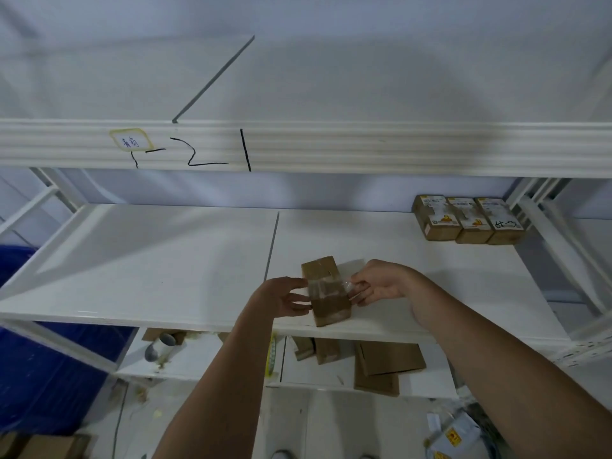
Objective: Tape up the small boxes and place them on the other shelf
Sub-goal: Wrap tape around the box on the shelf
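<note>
On the white middle shelf board (pixel 165 260), near its front edge, one small brown cardboard box (pixel 326 291) lies flat with both hands on it. Head view only. Count: one box being worked, three small brown labelled boxes (pixel 468 218) in a tight row at the back right corner of the same shelf, touching each other, well apart from the worked box. Two hands. Left hand (pixel 284 296) grips the box's left side, thumb on top, fingers (pixel 299 298) curled against the side wall. Right hand (pixel 377 283) pinches a strip of clear tape (pixel 331 286) just beside the box's right edge; the strip runs across the box's top, glossy, slightly wrinkled. Older tape marks show on the far end of the box. Box sits angled, long side running away from the person, front end close to the shelf lip.

White upper shelf beam (pixel 364 147) carries black marker strokes and a yellow-edged label (pixel 130 140). Lower shelf (pixel 198 362) holds flat brown cardboard pieces (pixel 387 362), a few small brown boxes (pixel 314 349) and a grey roll core (pixel 159 347); exact number unclear. Blue bin (pixel 49 376) at left. Open board left of the worked box and between it and the back row.
</note>
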